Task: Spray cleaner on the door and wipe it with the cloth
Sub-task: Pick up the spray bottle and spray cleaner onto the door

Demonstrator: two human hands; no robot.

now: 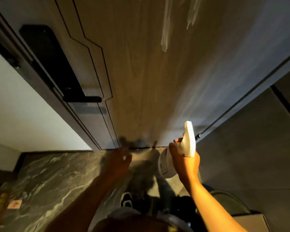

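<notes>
A tall wood-grain door (pixel 157 77) fills the upper view, with pale streaks of cleaner (pixel 165 36) running down its upper part. My right hand (pixel 185 162) grips a white spray bottle (pixel 189 139), nozzle pointed at the lower right of the door. My left hand (pixel 119 160) hangs blurred near the door's bottom edge, fingers apart, holding nothing that I can make out. No cloth is in view.
A black lock and handle plate (pixel 54 64) sits on the door's left side beside the dark frame. A white wall (pixel 23 114) lies to the left, a grey wall (pixel 249 148) to the right. The floor is dark marble (pixel 49 181); my shoe (pixel 126 199) shows below.
</notes>
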